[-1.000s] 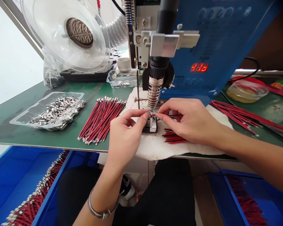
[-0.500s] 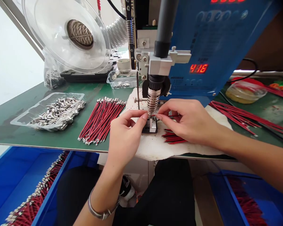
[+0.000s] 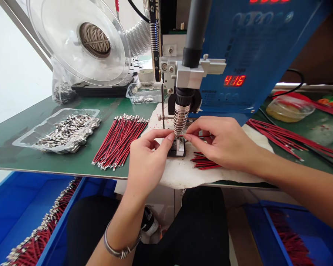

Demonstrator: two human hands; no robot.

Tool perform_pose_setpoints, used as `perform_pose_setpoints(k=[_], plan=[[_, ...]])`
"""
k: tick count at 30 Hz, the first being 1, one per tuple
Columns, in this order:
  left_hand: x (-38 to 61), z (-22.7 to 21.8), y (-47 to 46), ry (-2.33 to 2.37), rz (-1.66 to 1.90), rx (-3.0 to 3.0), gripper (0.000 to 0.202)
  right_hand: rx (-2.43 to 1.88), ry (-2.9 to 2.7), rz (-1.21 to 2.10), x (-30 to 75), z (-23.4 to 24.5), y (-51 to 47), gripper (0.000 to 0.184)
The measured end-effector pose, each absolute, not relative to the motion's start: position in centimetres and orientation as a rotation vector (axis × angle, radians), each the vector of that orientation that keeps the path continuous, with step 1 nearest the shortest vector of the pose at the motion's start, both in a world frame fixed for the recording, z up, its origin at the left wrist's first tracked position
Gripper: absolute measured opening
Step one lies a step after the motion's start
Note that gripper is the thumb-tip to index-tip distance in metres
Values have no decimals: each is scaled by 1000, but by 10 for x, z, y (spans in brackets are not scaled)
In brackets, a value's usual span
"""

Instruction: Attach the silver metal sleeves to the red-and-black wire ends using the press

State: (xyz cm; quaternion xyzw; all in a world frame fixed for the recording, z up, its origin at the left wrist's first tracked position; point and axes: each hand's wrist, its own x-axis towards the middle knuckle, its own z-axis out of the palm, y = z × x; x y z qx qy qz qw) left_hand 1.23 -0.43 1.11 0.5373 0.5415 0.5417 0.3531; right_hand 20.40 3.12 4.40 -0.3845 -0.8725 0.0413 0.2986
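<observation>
My left hand (image 3: pixel 150 159) is closed in a pinch at the left of the soldering machine's spring-wrapped tip (image 3: pixel 181 118). What sits between its thumb and finger is too small to make out. From the right, my right hand (image 3: pixel 219 142) pinches a thin red and black wire (image 3: pixel 204 136) whose end reaches under the tip. Below the tip stands a small metal fixture (image 3: pixel 180 147) on a black base. Several red and black wires (image 3: pixel 204 161) lie on the white cloth (image 3: pixel 180 173) partly under my right hand.
Left of the hands lie a bundle of red-black wires with metal ends (image 3: pixel 119 142) and a clear tray (image 3: pixel 24 140) of metal connectors. The blue machine housing (image 3: pixel 224 99) rises behind. More wires (image 3: pixel 283 136) lie right. Blue bins (image 3: pixel 13 199) stand below the table edge.
</observation>
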Motion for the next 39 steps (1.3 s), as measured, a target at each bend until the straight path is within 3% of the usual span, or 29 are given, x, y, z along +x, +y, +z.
perform_pose_setpoints(k=[29,39], plan=[[10,5,-4,1347,1413,1451,30,-888,-2355,60,208,38,35,9],[11,9,-7,1317,1444,1381,22,-780,-2391,0,209,37,36,14]])
